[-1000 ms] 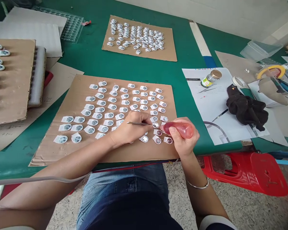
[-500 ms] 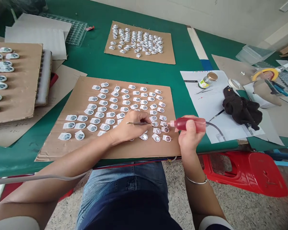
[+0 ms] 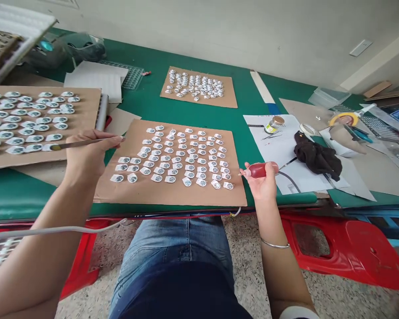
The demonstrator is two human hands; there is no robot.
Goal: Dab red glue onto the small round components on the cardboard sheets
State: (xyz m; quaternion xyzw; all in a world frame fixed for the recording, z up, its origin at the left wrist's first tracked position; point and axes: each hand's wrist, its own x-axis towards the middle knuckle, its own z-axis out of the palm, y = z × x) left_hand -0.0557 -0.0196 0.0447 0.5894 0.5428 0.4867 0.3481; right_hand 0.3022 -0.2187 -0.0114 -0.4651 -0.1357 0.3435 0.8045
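Observation:
My left hand (image 3: 86,155) is raised at the left edge of the middle cardboard sheet (image 3: 173,195), beside a second cardboard sheet (image 3: 86,115). Its fingers are closed around slim metal tweezers (image 3: 75,144), whose tip points right; whether anything sits at the tip is too small to tell. In my right hand (image 3: 265,188) is a small squeeze bottle (image 3: 261,169) of red liquid, its thin nozzle pointing left over the sheet's right edge. Rows of small round white pieces (image 3: 174,172) with dark printed faces and white tabs lie on the middle sheet.
Farther back, another cardboard sheet (image 3: 232,99) carries many similar pieces. At right lie printed paper (image 3: 252,128), a small glass jar (image 3: 273,125), a black cloth (image 3: 315,155) and yellow tape (image 3: 344,118). A red stool (image 3: 369,248) stands below the table; a grey cable (image 3: 60,229) crosses its front left.
My left hand has moved with the tweezers from the pieces at the right of the middle sheet to its left edge. The right hand still holds the bottle. The view has shifted.

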